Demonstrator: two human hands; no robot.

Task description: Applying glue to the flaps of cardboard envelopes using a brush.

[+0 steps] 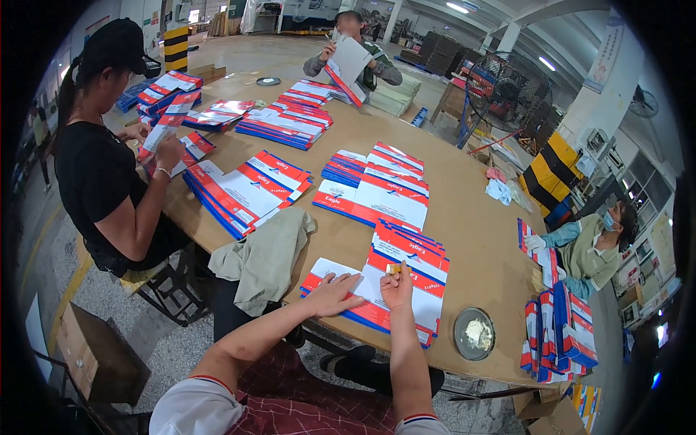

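Observation:
My left hand (333,295) lies flat with its fingers stretched out on a red, white and blue printed carton sheet (321,271) near the table's front edge. Just to its right, my right hand (396,290) is closed in a pinch on a small yellowish piece (394,269), too small to tell its kind. Under and beyond that hand lies a fanned stack of the same printed cartons (417,254). A round dish (466,351) with a lump of white paste (478,334) stands to the right of my right hand.
A grey-green cloth (264,254) hangs over the table edge at my left. More carton stacks (384,196) cover the brown table (464,188). Co-workers sit at the left (109,159), far side (351,61) and right (598,250), handling cartons. Folded cartons (562,337) are piled at the right.

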